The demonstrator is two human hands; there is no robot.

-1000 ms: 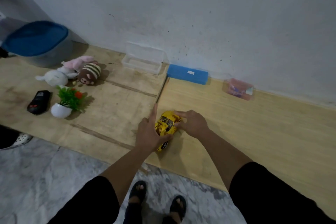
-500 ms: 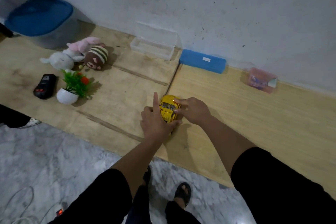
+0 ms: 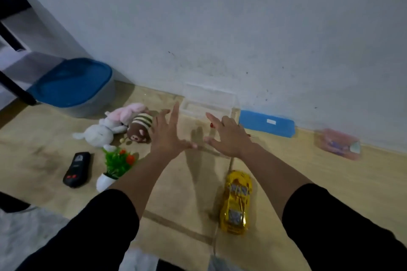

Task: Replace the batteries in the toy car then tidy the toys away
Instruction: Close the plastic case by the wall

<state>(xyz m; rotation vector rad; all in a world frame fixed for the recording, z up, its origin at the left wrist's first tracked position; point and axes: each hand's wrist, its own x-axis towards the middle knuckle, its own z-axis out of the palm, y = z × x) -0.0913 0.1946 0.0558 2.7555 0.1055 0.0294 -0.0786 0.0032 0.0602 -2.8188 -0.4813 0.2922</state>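
The yellow toy car (image 3: 236,202) stands on its wheels on the wooden platform (image 3: 308,174), between my forearms and free of both hands. My left hand (image 3: 168,133) and my right hand (image 3: 229,135) are stretched out beyond the car with fingers spread, holding nothing, just short of the clear plastic box (image 3: 208,103) at the wall. A black remote control (image 3: 77,169) lies at the left. Plush toys, a white rabbit (image 3: 99,133), a pink one (image 3: 127,111) and a brown striped pig (image 3: 141,130), lie left of my left hand.
A grey tub with a blue lid (image 3: 72,84) stands at the far left by the wall. A small potted fake plant (image 3: 115,167) sits beside the remote. A blue case (image 3: 266,126) and a pink translucent box (image 3: 338,146) lie along the wall at the right.
Both hands let go of the yellow car and moved forward toward the clear box, fingers opening. The car now rests alone on the platform. My view shifted upward.
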